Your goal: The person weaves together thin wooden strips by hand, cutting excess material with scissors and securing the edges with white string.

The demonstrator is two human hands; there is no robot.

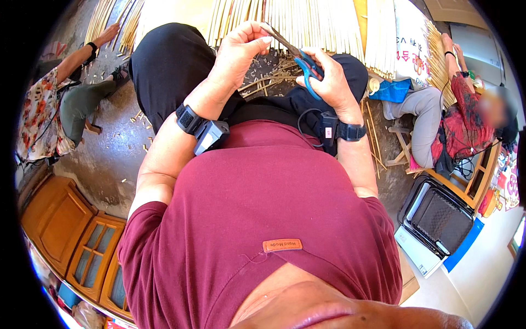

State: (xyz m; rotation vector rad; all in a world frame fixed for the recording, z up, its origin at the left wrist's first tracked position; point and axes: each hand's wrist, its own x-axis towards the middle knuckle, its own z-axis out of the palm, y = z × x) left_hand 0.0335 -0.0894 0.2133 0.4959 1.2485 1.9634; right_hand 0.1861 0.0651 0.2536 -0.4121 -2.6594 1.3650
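Note:
Scissors with blue handles [306, 67] are in my right hand [329, 82], fingers wrapped round the grips, with the long dark blades pointing up and left. My left hand [238, 60] is closed in a pinch beside the blade tips; whatever is between its fingertips is too small to make out. Above both hands lie rows of pale thin sticks [287, 13] on a pale surface. Loose sticks and short offcuts [266, 82] lie on the floor below the hands, between my dark-trousered legs.
Co-workers sit at left [44, 109] and right [460, 126] by more sticks. A blue bag [392, 90] is near my right knee. A wooden stool [400, 142], a black open case [438, 219] and wooden cabinet doors [66, 225] surround me.

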